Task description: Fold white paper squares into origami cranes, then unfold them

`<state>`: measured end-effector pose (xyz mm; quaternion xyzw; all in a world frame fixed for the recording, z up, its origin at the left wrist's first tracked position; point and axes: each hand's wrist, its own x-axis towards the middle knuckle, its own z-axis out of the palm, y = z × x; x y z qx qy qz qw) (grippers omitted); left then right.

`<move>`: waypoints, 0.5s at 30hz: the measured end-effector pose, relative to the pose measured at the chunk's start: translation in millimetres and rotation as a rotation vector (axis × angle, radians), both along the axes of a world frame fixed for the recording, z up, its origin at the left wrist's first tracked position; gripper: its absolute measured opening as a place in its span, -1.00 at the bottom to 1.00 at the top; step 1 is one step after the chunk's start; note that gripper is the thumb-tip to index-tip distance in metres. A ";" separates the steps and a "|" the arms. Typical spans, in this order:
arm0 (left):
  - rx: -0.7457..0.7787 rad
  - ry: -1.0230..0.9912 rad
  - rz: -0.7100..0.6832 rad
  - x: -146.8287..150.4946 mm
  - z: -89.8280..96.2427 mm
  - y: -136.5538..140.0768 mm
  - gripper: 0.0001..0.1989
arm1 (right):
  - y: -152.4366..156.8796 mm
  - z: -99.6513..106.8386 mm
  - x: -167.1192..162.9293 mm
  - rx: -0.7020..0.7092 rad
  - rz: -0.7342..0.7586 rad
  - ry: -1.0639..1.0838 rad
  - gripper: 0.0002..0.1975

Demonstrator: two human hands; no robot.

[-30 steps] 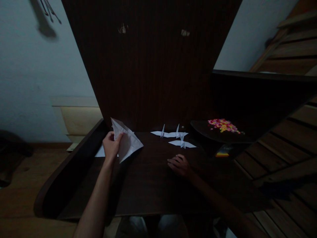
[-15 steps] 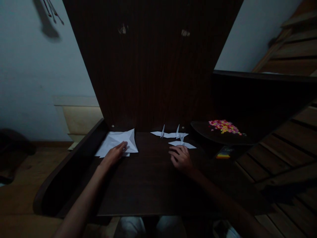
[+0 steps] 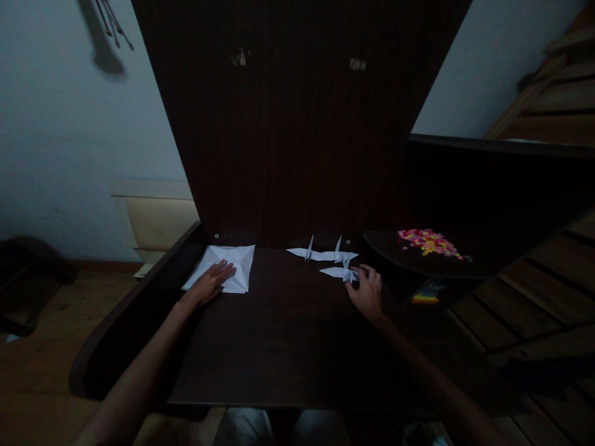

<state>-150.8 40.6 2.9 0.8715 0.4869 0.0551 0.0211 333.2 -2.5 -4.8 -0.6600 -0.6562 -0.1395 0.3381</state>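
Note:
My left hand (image 3: 211, 282) lies flat, fingers stretched out, on a small stack of creased white square sheets of paper (image 3: 240, 267) at the left of the dark desk. At the right, my right hand (image 3: 367, 292) has its thumb and fingers closed about the right wing of a white paper crane (image 3: 331, 272). That wing is partly hidden by the fingers. Just behind it, two more paper cranes, a left one (image 3: 308, 253) and a right one (image 3: 338, 253), stand side by side with wings spread, close to the back panel.
A heap of pink, red and yellow small pieces (image 3: 430, 241) lies on a rounded shelf (image 3: 383, 248) at the right. Beneath this shelf is a colourful flat item (image 3: 426, 293). A raised side board (image 3: 134, 316) edges the desk on the left; a tall dark panel (image 3: 288, 136) backs it.
My left hand has flattened onto the paper, and the top sheet's raised corner now lies down. My right hand has moved right, from in front of the near crane to its right wing.

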 end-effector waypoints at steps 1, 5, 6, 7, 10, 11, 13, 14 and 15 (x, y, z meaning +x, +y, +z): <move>-0.024 0.021 0.005 -1.6 2.2 2.3 -0.28 | 1.3 -3.5 3.0 -0.017 0.005 0.004 -0.67; -0.188 0.068 0.039 -3.0 18.5 7.8 -0.39 | 7.0 -15.7 13.6 -0.056 0.039 0.030 -0.73; -0.220 0.077 0.041 -1.3 23.2 8.7 -0.36 | 8.1 -17.9 15.1 -0.049 0.030 0.043 -0.76; -0.241 0.073 0.049 1.6 27.3 9.7 -0.36 | 9.0 -19.5 15.9 -0.048 0.026 0.048 -0.78; -0.194 -0.003 0.190 16.4 32.6 15.1 -0.40 | 10.3 -21.1 14.3 -0.045 0.017 0.050 -0.81; -0.172 -0.023 0.272 22.7 31.3 17.8 -0.37 | 10.4 -20.8 12.9 -0.046 0.017 0.047 -0.81; -0.155 -0.034 0.400 34.8 24.9 23.8 -0.30 | 10.2 -19.2 9.8 -0.046 0.024 0.042 -0.80; -0.152 -0.036 0.416 39.8 20.1 26.8 -0.27 | 9.8 -18.3 8.5 -0.043 0.026 0.041 -0.78; -0.152 -0.034 0.426 43.7 14.9 29.5 -0.25 | 9.2 -17.3 7.6 -0.037 0.028 0.041 -0.77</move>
